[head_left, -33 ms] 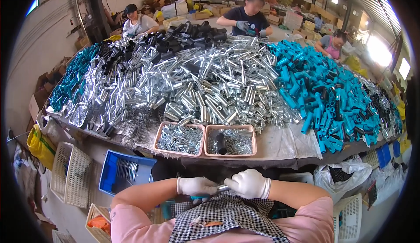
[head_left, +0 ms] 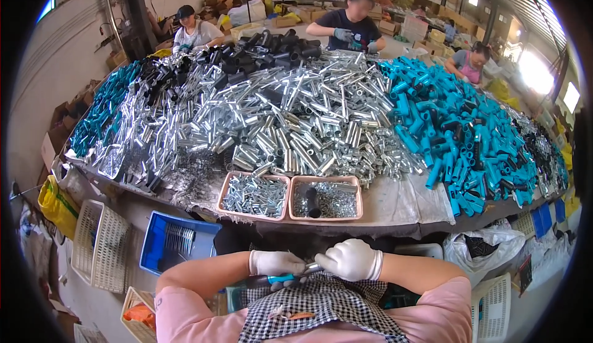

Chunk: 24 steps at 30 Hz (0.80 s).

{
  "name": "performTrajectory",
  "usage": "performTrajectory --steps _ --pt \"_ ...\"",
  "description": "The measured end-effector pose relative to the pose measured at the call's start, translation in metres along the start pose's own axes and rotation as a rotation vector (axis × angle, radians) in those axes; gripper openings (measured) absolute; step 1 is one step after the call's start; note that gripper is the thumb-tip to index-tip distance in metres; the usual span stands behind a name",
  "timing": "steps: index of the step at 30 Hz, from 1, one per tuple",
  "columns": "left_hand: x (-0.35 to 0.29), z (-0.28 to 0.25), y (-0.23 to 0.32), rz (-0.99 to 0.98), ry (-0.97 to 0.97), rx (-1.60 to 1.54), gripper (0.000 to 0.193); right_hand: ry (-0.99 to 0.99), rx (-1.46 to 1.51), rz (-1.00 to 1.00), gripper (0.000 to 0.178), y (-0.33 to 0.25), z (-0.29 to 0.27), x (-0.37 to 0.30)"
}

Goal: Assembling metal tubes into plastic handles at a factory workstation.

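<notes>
Both my hands wear white gloves and meet in front of a black-and-white checked apron (head_left: 309,306). My left hand (head_left: 277,262) is closed round a teal-and-black handle (head_left: 281,279), which shows below its fingers. A short shiny metal tube (head_left: 314,267) sticks out of that hand toward the right. Closed on the tube's right end is my right hand (head_left: 351,260); its fingertips partly hide the tube. How the tube joins the handle is hidden by my left hand.
At the table's front edge stand a pink tray (head_left: 252,217) of small screws and another pink tray (head_left: 327,219) of small metal parts with a black piece. Behind lie heaped metal tubes (head_left: 290,133) and teal handles (head_left: 469,139). A blue bin (head_left: 148,250) stands lower left. Co-workers sit opposite.
The teal handle shows more below my left hand. My right fingers have shifted slightly left along the tube. The co-worker opposite has moved their gloved hands a little.
</notes>
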<state>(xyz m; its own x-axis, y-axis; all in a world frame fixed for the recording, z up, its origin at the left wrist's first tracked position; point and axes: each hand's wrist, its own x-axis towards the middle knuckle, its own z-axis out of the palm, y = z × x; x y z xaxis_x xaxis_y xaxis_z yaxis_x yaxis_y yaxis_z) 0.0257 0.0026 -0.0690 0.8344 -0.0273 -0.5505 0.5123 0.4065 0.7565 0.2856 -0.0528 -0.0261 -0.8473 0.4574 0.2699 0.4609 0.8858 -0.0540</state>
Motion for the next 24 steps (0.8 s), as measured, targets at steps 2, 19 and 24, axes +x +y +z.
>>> performTrajectory --steps 2,19,24 --pt "0.001 0.002 -0.005 0.037 -0.066 -0.126 0.043 0.059 -0.026 -0.044 0.023 0.002 0.0 0.002" --pt "-0.006 0.018 0.001 0.223 0.711 1.147 0.042 0.027 0.364 0.426 0.041 0.001 0.022 0.001" --pt "-0.007 0.014 0.0 0.259 0.636 1.051 0.043 0.017 0.306 0.322 0.029 0.003 0.027 -0.005"
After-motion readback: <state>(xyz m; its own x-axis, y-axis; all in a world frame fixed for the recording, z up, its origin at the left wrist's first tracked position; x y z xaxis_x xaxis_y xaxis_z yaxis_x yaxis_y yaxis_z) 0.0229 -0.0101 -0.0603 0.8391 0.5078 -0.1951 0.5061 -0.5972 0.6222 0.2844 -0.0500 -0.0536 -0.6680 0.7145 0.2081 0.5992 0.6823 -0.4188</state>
